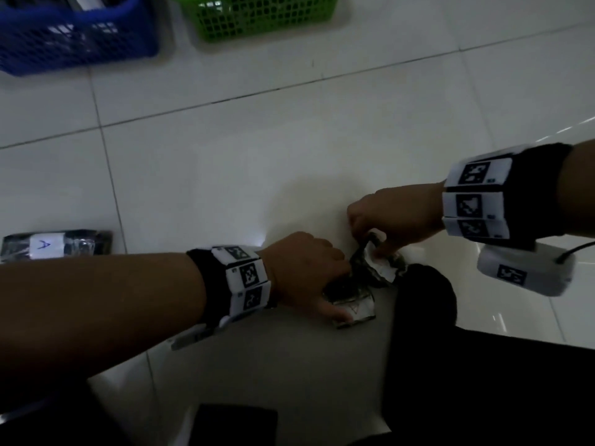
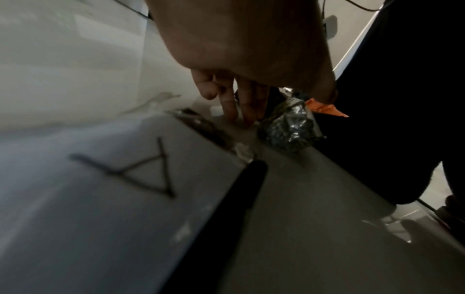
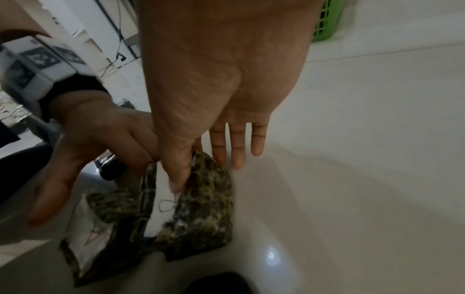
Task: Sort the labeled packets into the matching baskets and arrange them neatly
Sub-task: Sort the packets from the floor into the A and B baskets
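On the white tiled floor my left hand (image 1: pixel 341 289) grips a dark patterned packet (image 1: pixel 354 309) with a white label marked A, thumb lying on the label; that label (image 2: pixel 113 169) fills the left wrist view below my left hand (image 2: pixel 276 99). Just right of it, my right hand (image 1: pixel 370 243) pinches a second crumpled packet (image 1: pixel 380 262) between thumb and forefinger. The right wrist view shows my right hand (image 3: pixel 188 169) on this packet (image 3: pixel 208 208), other fingers straight, its label unreadable. A third packet (image 1: pixel 54 246) marked A lies alone at far left. A blue basket (image 1: pixel 74 37) and a green basket (image 1: pixel 257 17) stand at the back.
A dark trouser leg (image 1: pixel 425 294) lies right beside the two held packets. A flat black object (image 1: pixel 235 423) sits at the bottom edge. An orange scrap (image 2: pixel 324 108) shows behind the second packet. Bare tiles stretch between my hands and the baskets.
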Demonstrator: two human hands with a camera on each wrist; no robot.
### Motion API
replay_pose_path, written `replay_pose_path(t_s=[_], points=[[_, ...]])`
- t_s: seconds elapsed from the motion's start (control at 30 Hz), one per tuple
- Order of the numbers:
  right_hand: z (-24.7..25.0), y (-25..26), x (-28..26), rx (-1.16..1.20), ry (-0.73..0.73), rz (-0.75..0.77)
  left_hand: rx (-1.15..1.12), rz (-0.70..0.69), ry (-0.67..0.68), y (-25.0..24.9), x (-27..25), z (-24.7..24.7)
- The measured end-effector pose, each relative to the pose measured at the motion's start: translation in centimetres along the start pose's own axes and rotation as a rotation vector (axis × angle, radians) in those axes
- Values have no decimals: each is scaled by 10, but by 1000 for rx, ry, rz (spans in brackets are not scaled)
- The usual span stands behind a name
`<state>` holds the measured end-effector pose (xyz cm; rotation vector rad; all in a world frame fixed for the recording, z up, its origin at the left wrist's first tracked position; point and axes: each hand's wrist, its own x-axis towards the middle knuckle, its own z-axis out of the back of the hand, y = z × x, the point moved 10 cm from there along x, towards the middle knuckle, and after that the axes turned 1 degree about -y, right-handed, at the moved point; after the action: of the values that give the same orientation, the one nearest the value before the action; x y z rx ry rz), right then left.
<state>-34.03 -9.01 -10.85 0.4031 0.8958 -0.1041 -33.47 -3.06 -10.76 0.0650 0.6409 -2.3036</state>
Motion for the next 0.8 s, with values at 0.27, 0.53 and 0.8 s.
replay_pose_path(t_s=[0.27,0.53,0.8], points=[[42,-47,0,91,-59,-201,-261,61,128,7,6,-2],[146,-100,-14,501,-339,-345,-499,313,-121,87,-4,71],[274,-137,-39,938,-764,-329,-645,527,-712,194,-80,219]])
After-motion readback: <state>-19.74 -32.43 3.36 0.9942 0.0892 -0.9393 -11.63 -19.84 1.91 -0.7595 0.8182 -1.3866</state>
